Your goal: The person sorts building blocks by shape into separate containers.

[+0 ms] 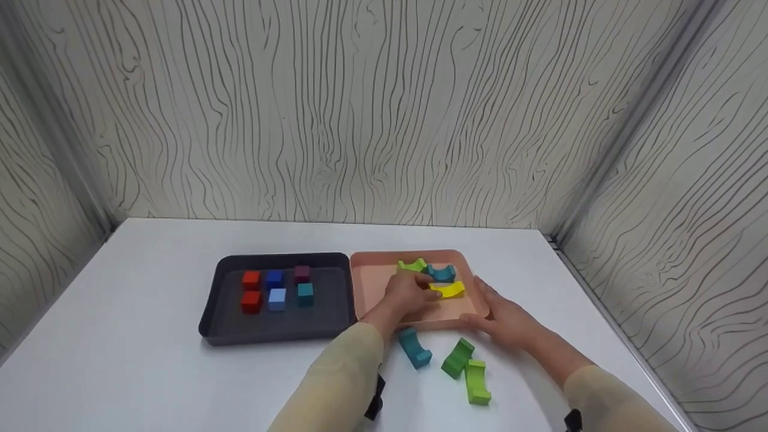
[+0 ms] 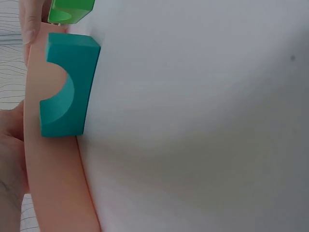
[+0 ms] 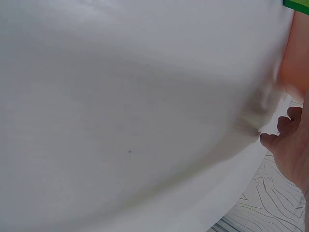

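Observation:
In the head view, my left hand (image 1: 409,294) reaches into the pink tray (image 1: 373,300), thumb and forefinger pinching the left end of a yellow arch-shaped block (image 1: 451,290). A lime arch block (image 1: 413,264) and a teal one (image 1: 443,273) lie just behind it. At the tray's front right corner, my right hand (image 1: 509,319) rests against the outside, thumb on the front wall and fingers extended along the right side. The left wrist view shows only part of my left hand (image 2: 10,154); its fingertips are hidden there.
Left of the pink tray stands a dark grey tray (image 1: 270,333) holding several small cubes (image 1: 276,299). On the white table in front lie a teal arch block (image 1: 414,348), a green one (image 1: 458,358) and a lime one (image 1: 477,382). Patterned panels (image 1: 324,120) enclose the back and sides.

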`<state>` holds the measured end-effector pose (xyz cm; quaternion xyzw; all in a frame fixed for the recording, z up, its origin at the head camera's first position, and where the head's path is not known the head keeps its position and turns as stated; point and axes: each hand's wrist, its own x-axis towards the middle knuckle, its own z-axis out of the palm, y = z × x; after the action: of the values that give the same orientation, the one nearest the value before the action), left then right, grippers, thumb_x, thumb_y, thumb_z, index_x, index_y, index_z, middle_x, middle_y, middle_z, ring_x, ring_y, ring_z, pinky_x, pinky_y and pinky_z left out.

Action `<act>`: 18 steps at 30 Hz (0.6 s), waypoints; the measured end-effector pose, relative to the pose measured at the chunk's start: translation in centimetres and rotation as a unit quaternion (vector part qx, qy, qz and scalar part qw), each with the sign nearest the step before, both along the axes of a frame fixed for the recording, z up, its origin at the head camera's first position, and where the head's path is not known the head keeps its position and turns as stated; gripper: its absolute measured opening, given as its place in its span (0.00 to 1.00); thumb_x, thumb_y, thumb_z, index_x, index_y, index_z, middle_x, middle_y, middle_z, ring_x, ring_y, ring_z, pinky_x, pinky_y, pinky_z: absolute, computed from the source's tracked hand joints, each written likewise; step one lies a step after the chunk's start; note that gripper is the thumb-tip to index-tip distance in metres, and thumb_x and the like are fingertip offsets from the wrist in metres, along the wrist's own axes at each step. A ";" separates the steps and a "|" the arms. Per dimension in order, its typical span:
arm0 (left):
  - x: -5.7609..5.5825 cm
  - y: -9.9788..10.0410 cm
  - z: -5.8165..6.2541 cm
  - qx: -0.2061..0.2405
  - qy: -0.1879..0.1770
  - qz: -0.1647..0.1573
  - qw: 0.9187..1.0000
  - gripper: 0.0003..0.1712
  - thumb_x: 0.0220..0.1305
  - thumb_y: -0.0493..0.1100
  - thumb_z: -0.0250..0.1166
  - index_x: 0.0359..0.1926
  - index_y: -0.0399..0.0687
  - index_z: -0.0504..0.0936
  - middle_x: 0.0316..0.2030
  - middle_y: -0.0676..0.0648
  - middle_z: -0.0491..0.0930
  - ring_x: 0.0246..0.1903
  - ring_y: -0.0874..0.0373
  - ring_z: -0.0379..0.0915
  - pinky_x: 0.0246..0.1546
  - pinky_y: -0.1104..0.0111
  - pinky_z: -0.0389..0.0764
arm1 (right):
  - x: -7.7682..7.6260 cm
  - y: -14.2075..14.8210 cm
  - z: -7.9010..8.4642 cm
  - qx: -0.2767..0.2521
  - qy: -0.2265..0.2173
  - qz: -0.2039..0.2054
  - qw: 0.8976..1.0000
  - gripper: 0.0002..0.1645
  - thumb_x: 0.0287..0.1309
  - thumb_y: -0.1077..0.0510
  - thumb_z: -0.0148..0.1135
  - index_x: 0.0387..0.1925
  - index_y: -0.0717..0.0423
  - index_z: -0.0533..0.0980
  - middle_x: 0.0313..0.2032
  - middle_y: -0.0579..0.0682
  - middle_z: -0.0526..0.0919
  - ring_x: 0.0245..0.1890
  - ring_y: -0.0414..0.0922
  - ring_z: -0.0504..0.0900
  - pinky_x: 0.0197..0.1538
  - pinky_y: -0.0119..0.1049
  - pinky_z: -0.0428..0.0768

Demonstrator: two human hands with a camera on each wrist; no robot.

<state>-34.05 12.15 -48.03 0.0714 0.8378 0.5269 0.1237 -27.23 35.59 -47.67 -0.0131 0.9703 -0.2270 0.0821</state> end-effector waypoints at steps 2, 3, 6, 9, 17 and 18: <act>0.0 -0.4 0.2 0.007 -0.013 -0.001 1.000 0.21 0.65 0.46 0.78 0.59 0.52 0.90 0.45 0.54 0.83 0.46 0.56 0.76 0.48 0.70 0.85 | 0.0 -0.1 0.0 0.001 -0.001 0.003 1.000 0.70 0.61 0.18 0.59 0.87 0.45 0.40 0.84 0.59 0.51 0.78 0.67 0.59 0.73 0.71 0.63; 0.0 -0.6 0.3 0.011 -0.018 -0.001 1.000 0.22 0.65 0.46 0.78 0.59 0.53 0.89 0.47 0.53 0.83 0.47 0.55 0.76 0.48 0.70 0.86 | 0.0 -0.1 0.1 0.002 -0.001 0.004 1.000 0.70 0.61 0.18 0.59 0.87 0.45 0.40 0.84 0.59 0.51 0.78 0.67 0.59 0.72 0.71 0.63; 0.1 -1.1 0.8 0.027 -0.025 -0.002 0.999 0.24 0.66 0.47 0.78 0.62 0.52 0.88 0.50 0.53 0.83 0.48 0.55 0.76 0.48 0.69 0.86 | -0.1 -0.1 0.1 0.003 0.000 0.008 1.000 0.69 0.61 0.18 0.59 0.87 0.45 0.40 0.84 0.60 0.51 0.78 0.67 0.60 0.72 0.71 0.63; 0.4 -1.6 1.4 0.042 -0.023 -0.003 0.999 0.24 0.66 0.48 0.77 0.62 0.52 0.87 0.52 0.53 0.83 0.48 0.55 0.76 0.48 0.68 0.86 | -0.2 0.1 0.0 0.008 0.005 0.014 1.000 0.68 0.63 0.19 0.58 0.87 0.45 0.39 0.83 0.61 0.51 0.78 0.68 0.60 0.72 0.72 0.62; 1.7 -3.1 2.5 0.062 -0.012 -0.028 0.998 0.22 0.66 0.50 0.77 0.60 0.59 0.89 0.49 0.57 0.81 0.49 0.56 0.76 0.51 0.67 0.85 | 0.0 -0.1 0.2 0.009 0.002 0.012 1.000 0.68 0.64 0.20 0.59 0.87 0.47 0.40 0.83 0.63 0.52 0.77 0.70 0.59 0.72 0.74 0.61; 1.9 -3.3 2.6 0.062 -0.009 -0.032 0.998 0.21 0.66 0.50 0.77 0.60 0.60 0.89 0.50 0.58 0.81 0.50 0.57 0.76 0.52 0.68 0.85 | 0.1 -0.2 0.2 0.007 0.001 0.013 1.000 0.68 0.64 0.20 0.59 0.87 0.48 0.40 0.83 0.63 0.52 0.77 0.70 0.59 0.72 0.74 0.61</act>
<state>-32.11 8.88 -45.43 0.1008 0.7999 0.5739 0.1438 -27.16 35.39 -47.50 -0.0251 0.9717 -0.2193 0.0840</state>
